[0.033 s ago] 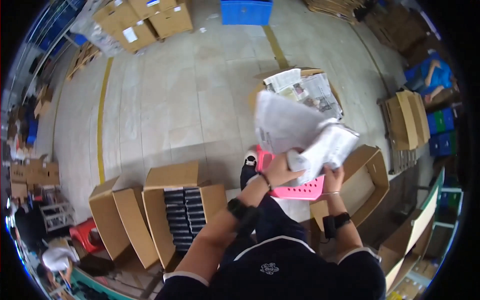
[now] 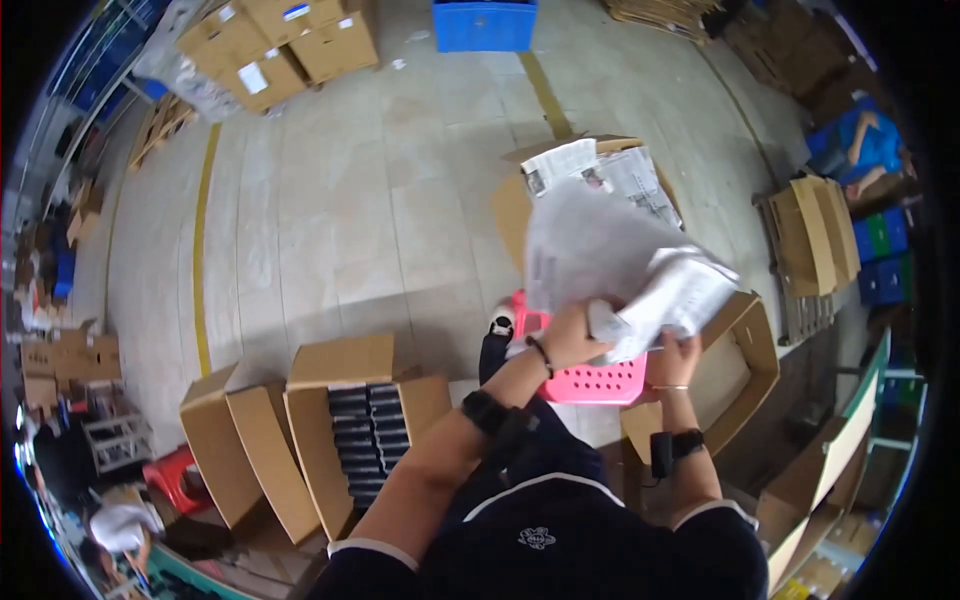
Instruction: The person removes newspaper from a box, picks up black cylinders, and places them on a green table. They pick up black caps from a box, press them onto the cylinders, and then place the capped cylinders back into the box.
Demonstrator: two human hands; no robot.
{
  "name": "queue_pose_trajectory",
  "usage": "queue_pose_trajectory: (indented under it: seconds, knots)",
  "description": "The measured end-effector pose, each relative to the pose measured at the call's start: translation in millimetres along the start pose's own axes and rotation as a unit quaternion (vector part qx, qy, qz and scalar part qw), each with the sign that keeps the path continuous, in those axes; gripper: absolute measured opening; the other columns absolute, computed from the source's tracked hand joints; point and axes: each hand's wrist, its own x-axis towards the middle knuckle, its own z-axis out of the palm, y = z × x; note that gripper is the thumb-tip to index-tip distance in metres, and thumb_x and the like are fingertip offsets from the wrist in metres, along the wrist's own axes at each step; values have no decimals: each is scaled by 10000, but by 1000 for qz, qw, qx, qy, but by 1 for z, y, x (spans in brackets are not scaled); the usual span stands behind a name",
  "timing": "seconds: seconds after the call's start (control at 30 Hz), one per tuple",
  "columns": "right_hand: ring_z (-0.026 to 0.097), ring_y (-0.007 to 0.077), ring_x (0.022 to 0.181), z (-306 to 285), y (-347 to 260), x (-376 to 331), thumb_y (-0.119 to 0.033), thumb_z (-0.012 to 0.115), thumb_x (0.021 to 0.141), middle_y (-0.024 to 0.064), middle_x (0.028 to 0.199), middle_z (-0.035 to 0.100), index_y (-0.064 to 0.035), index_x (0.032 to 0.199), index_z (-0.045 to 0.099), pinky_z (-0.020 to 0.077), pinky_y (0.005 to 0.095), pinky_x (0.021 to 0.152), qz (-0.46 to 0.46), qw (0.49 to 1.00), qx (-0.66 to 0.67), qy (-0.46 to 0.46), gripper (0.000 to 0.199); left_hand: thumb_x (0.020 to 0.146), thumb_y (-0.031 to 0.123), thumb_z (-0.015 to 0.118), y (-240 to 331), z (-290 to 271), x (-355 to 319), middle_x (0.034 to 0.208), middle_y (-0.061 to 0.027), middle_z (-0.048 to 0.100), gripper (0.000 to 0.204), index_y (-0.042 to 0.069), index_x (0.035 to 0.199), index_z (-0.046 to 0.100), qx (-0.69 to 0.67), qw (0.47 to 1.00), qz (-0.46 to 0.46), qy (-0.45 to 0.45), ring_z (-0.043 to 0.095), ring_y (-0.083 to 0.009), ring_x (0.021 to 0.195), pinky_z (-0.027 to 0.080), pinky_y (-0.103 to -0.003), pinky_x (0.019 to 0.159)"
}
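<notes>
Both hands hold newspaper over a pink plastic piece with round holes (image 2: pixel 595 386), whose kind I cannot make out. My left hand (image 2: pixel 572 336) is closed on the near left edge of the newspaper (image 2: pixel 590 245). My right hand (image 2: pixel 675 358) grips the lower right end of a folded, rolled part of it. One wide sheet fans out, smeared by motion, and hides part of the carton (image 2: pixel 508 215) behind it. More newspapers (image 2: pixel 632 172) lie heaped in that carton.
An open carton (image 2: pixel 762 365) stands at my right. At front left, another carton (image 2: pixel 415 412) holds rows of black items (image 2: pixel 368 440), beside two open cartons. A blue bin (image 2: pixel 484 25) and stacked boxes (image 2: pixel 335 55) are far off. A person in blue (image 2: pixel 872 140) is at far right.
The newspaper has shifted slightly to the right, its folded end most of all. Both hands keep their hold on it.
</notes>
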Motion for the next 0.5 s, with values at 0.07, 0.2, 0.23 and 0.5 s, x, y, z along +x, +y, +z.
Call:
queue_pose_trajectory:
  seconds: [0.07, 0.2, 0.23, 0.5]
  knots:
    - [584, 136, 851, -28, -9, 36, 18, 611, 844, 47, 965, 643, -12, 1048, 591, 476, 275, 761, -99, 989, -25, 104, 207, 708, 122, 734, -5, 12, 60, 1021, -123, 656, 415, 39, 1095, 608, 45, 990, 126, -32, 636, -283, 936, 496, -350, 813]
    - [613, 166, 903, -47, -41, 87, 37, 578, 870, 95, 1005, 651, 46, 1075, 593, 491, 297, 833, -224, 946, -112, 206, 206, 735, 143, 741, -28, 9, 171, 1063, -93, 640, 365, 55, 1071, 628, 13, 968, 233, -97, 625, -256, 937, 490, -343, 825]
    - [614, 181, 912, -48, -37, 101, 39, 569, 862, 108, 1005, 654, 48, 1093, 588, 483, 307, 830, -213, 943, -180, 183, 232, 750, 144, 738, -41, 0, 193, 1071, -75, 634, 353, 56, 1074, 629, -36, 984, 98, -143, 618, -221, 933, 491, -328, 813]
    - [565, 385, 1037, 99, 35, 273, -30, 532, 816, 204, 1136, 592, -58, 1244, 499, 458, 429, 880, -120, 883, -452, 40, 430, 784, 177, 739, -249, -81, 309, 897, -2, 648, 280, 95, 1025, 624, -287, 886, -362, -42, 611, -113, 774, 453, -248, 588]
